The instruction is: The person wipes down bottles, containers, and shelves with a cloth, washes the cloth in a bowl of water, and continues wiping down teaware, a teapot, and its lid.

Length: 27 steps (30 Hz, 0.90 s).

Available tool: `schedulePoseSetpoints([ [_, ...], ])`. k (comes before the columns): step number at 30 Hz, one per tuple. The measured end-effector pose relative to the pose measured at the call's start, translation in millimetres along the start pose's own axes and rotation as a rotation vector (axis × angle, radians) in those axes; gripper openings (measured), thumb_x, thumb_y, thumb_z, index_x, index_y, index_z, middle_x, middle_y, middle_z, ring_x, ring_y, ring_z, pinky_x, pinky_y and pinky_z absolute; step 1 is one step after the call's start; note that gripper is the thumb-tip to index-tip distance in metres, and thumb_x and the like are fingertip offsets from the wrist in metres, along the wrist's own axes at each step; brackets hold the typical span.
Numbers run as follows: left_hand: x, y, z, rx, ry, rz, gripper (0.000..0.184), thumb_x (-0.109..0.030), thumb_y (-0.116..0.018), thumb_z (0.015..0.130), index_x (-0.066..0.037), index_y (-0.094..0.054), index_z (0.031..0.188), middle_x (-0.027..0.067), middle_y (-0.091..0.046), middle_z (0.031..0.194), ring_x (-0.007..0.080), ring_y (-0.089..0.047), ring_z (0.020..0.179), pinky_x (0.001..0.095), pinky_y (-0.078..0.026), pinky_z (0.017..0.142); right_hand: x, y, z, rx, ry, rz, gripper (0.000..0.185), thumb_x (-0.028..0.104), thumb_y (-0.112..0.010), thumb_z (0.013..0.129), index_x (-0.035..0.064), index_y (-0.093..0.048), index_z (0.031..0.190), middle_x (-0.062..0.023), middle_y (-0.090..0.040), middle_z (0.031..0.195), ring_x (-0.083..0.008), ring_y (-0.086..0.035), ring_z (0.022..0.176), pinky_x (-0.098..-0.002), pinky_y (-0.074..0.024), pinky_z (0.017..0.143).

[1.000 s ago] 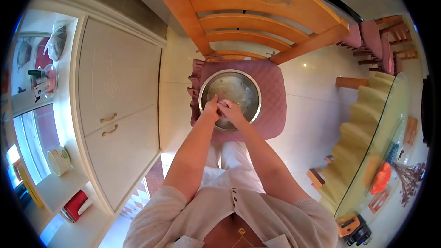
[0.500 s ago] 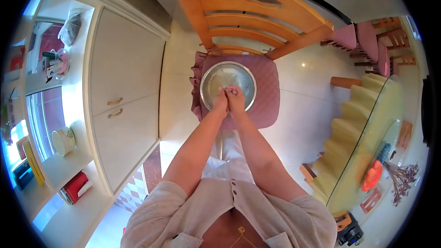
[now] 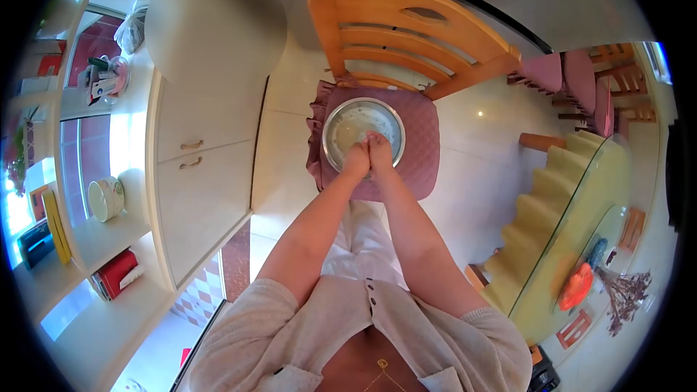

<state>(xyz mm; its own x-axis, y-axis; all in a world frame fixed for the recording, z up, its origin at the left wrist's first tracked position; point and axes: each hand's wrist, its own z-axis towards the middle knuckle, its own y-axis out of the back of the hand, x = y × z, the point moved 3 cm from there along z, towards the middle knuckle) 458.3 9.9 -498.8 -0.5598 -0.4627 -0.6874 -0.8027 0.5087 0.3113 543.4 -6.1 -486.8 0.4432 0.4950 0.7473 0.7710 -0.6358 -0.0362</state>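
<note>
A round metal basin (image 3: 340,112) with cloudy, foamy water sits on the padded mauve seat cover (image 3: 422,152) of a wooden chair. Over the near half of the basin my two hands are pressed together, side by side. My left hand (image 3: 356,157) is closed, its fingers curled in against the other hand. Closed as well, my right hand (image 3: 379,152) shows a small pale pinkish patch at its fingertips. Whether that is a held thing or only the fingers I cannot make out. The palms are hidden.
The chair's slatted wooden back (image 3: 414,29) rises beyond the basin. At left stand a white cabinet (image 3: 203,131) and shelves with a patterned cup (image 3: 107,199). To the right is a glass-topped table (image 3: 573,247) with a yellow cloth and dried flowers (image 3: 626,294).
The hands have shifted slightly right and closer together within the basin, still joined. The camera view has turned a little, so the cabinet and chair sit further right and lower.
</note>
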Motion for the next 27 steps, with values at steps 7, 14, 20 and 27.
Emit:
schedulePoseSetpoints([
  [7, -29, 8, -18, -0.043, -0.227, 0.234, 0.055, -0.038, -0.030, 0.104, 0.004, -0.062, 0.089, 0.0313, -0.065, 0.088, 0.0493, -0.062, 0.085, 0.0551, -0.049, 0.077, 15, 3, -4, -0.019, -0.041, -0.053, 0.023, 0.014, -0.049, 0.100, -0.0012, -0.065, 0.096, -0.0061, -0.063, 0.081, -0.0136, -0.058, 0.066, -0.0284, -0.0492, 0.064],
  [14, -46, 11, -31, 0.011, -0.146, 0.276, 0.056, -0.041, -0.027, 0.105, 0.001, -0.062, 0.092, 0.0301, -0.066, 0.090, 0.0481, -0.063, 0.087, 0.0545, -0.049, 0.077, 37, 7, -19, -0.039, -0.042, -0.138, 0.030, 0.018, -0.047, 0.100, 0.0004, -0.063, 0.081, -0.0057, -0.059, 0.068, -0.0148, -0.054, 0.059, -0.0312, -0.0432, 0.055],
  [20, -61, 17, -44, 0.017, -0.165, 0.275, 0.056, -0.042, -0.027, 0.104, -0.001, -0.062, 0.093, 0.0287, -0.066, 0.092, 0.0467, -0.064, 0.088, 0.0541, -0.049, 0.079, 30, 13, -13, -0.060, -0.036, -0.136, 0.035, 0.022, -0.047, 0.099, 0.0019, -0.060, 0.073, -0.0072, -0.057, 0.062, -0.0185, -0.050, 0.050, -0.0368, -0.0400, 0.050],
  [27, -49, 5, -61, -0.068, -0.200, 0.229, 0.048, -0.045, -0.042, 0.099, 0.000, -0.058, 0.099, 0.0278, -0.066, 0.090, 0.0462, -0.064, 0.086, 0.0508, -0.050, 0.078, 16, 39, 6, 0.062, 0.031, -0.314, 0.038, 0.032, -0.044, 0.099, 0.0008, -0.062, 0.111, -0.0129, -0.065, 0.091, -0.0231, -0.061, 0.076, -0.0356, -0.0493, 0.069],
])
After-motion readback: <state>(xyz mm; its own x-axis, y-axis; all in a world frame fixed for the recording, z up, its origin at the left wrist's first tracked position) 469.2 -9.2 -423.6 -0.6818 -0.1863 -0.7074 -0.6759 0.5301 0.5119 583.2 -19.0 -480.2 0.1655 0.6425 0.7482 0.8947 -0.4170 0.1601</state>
